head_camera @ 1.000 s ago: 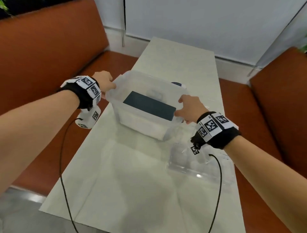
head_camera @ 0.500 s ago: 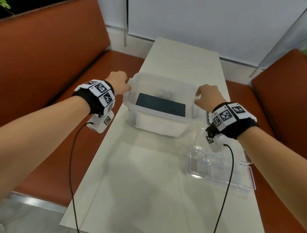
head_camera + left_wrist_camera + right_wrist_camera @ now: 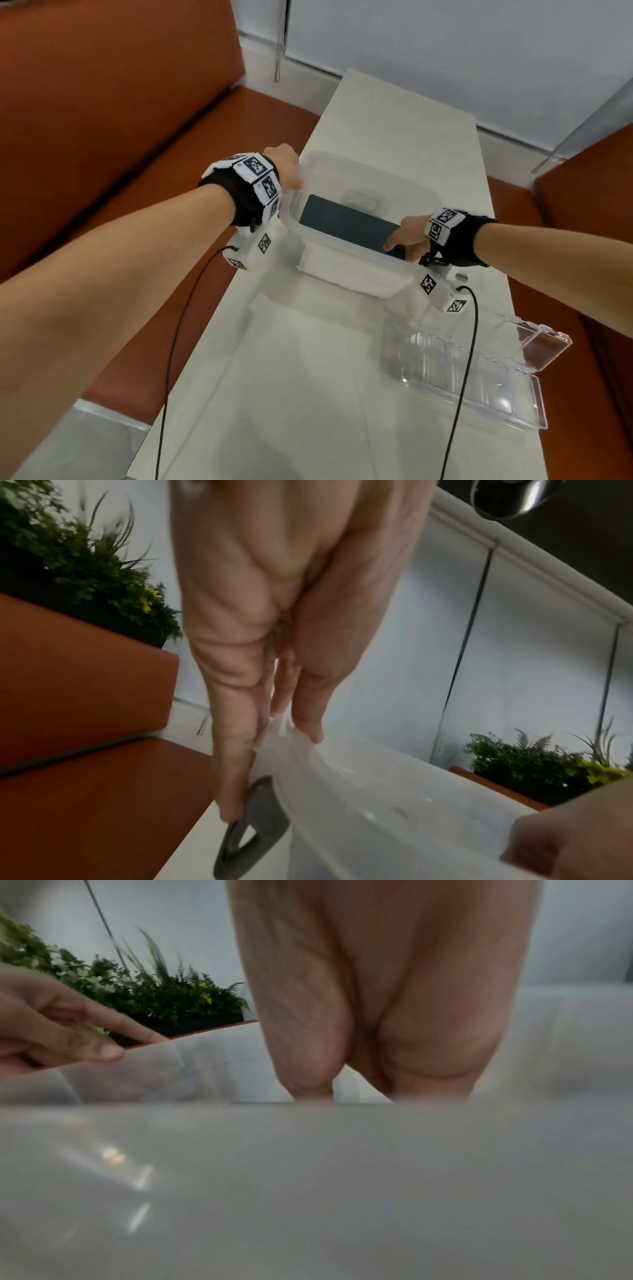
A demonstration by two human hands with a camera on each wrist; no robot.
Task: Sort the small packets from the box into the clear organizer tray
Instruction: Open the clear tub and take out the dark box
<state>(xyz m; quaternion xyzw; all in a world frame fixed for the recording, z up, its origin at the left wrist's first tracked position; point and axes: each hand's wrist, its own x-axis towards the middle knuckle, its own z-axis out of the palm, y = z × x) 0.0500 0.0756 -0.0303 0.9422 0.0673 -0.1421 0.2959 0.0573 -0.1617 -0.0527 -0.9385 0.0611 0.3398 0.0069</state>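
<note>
A translucent box (image 3: 342, 241) stands in the middle of the white table (image 3: 308, 394). Inside it lie a flat dark rectangular item (image 3: 342, 219) and, behind that, a small pale packet (image 3: 363, 200). My left hand (image 3: 296, 183) pinches the box's left rim, thumb inside and fingers outside (image 3: 291, 731), beside a grey latch (image 3: 253, 826). My right hand (image 3: 397, 245) reaches over the right rim onto the dark item's near right corner. In the right wrist view the box wall (image 3: 308, 1177) hides its fingertips. The clear organizer tray (image 3: 472, 377) lies at the near right.
The tray's lid (image 3: 544, 339) hangs open past the table's right edge. Orange benches run along the left (image 3: 102, 102) and right (image 3: 582, 205) of the narrow table. Black cables (image 3: 171, 342) trail from both wrists. A white wall (image 3: 445, 51) closes the far end.
My right hand has left the box's right rim and gone down inside onto the dark item. The left hand keeps its hold on the left rim.
</note>
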